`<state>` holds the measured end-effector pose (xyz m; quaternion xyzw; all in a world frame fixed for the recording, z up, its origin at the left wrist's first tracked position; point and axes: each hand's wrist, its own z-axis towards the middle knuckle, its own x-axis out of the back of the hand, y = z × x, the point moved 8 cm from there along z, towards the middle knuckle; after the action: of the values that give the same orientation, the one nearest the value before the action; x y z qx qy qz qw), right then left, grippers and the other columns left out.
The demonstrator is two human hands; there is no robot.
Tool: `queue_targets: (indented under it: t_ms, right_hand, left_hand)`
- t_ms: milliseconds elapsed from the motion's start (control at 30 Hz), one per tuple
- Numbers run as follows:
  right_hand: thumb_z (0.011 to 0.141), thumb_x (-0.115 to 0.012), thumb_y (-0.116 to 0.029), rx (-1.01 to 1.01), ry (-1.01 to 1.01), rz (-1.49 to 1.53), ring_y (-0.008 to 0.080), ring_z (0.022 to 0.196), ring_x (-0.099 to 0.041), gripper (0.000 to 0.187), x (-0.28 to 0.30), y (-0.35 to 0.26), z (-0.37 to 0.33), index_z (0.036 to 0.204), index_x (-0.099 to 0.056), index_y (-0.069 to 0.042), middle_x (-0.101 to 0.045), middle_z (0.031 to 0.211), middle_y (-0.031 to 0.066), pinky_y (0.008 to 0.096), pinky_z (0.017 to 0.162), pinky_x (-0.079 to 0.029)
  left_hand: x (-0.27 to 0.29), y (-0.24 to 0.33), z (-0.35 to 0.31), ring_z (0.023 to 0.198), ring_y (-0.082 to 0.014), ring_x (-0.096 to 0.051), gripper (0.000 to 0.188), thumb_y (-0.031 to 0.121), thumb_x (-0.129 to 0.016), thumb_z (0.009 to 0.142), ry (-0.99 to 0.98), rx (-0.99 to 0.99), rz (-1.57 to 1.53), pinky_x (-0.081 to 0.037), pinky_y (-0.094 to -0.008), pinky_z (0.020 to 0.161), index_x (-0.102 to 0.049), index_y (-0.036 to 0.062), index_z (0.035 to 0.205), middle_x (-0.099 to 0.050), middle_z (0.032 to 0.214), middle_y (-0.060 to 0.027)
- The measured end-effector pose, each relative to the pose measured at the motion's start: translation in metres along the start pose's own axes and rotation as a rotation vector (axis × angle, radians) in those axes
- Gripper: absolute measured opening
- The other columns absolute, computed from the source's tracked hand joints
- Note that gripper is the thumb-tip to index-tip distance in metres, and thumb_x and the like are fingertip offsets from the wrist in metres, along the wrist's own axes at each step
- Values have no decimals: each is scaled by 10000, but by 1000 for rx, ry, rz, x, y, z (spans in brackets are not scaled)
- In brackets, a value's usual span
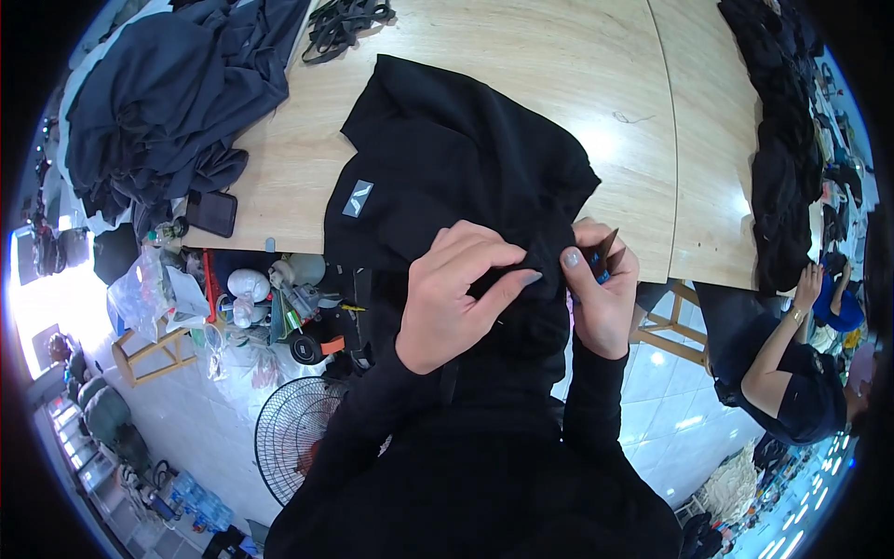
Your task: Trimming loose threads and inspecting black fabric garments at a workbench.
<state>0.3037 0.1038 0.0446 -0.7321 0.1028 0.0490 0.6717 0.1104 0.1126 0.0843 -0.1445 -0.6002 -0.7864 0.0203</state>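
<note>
A black cloth piece (438, 149) lies spread over the table's near edge, with a small grey patch (358, 198) on its left part. My left hand (456, 293) is at the cloth's near edge, thumb and forefinger closing on a bit of the black fabric. Just right of it, my right hand (603, 293) is curled around small thread snips (606, 250), whose dark pointed end sticks up past the fingers and whose blue part shows in the palm. The right thumb presses against the same cloth. Folds hide some of what the fingertips touch.
Dark garments (177, 93) are heaped on the left of the wooden table (615, 56), near a phone (212, 213). Black straps (345, 26) lie at the back. A fan (298, 433) stands below left. To the right, another person's arm (778, 359) reaches to black cloth (782, 168).
</note>
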Motion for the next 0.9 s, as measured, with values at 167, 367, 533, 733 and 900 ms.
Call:
queue_targets:
  t_ms: [167, 367, 533, 733, 900]
  right_hand:
    - [879, -833, 62, 307, 204, -522, 112, 798, -634, 215, -4, -44, -17, 1070, -782, -23, -717, 985, 70, 243, 670, -457]
    - [863, -832, 78, 603, 36, -734, 212, 731, -664, 188, -38, -56, -20, 1015, -765, -10, -685, 927, 108, 289, 616, -506]
    - [950, -747, 65, 460, 76, -668, 189, 715, -625, 149, -18, -38, -16, 1035, -649, -7, -644, 891, 101, 291, 627, -473]
    - [988, -781, -137, 264, 45, -501, 193, 700, -594, 372, -7, -26, -32, 1224, -533, 9, -631, 937, 133, 299, 644, -461]
    - [950, -851, -166, 300, 8, -677, 227, 732, -695, 415, -26, -23, -36, 1210, -584, 17, -685, 929, 148, 304, 657, -527]
  left_hand:
    - [7, 6, -1, 881, -252, -673, 235, -39, -885, 755, 104, -85, 142, -535, -345, 757, -782, 22, 958, -736, 879, -76]
    - [3, 10, -4, 892, -261, -666, 256, -66, -862, 737, 145, -122, 181, -544, -354, 767, -791, 25, 965, -730, 877, -68]
    - [4, 3, -7, 921, -264, -669, 252, -67, -854, 748, 121, -93, 143, -546, -348, 765, -796, 26, 974, -732, 883, -70]
    - [12, -4, -7, 944, -263, -681, 244, -67, -848, 770, 147, -63, 130, -551, -340, 771, -796, 27, 989, -748, 898, -69]
    - [10, -2, -6, 947, -261, -688, 240, -66, -846, 778, 146, -71, 138, -555, -337, 768, -795, 23, 995, -754, 905, -72]
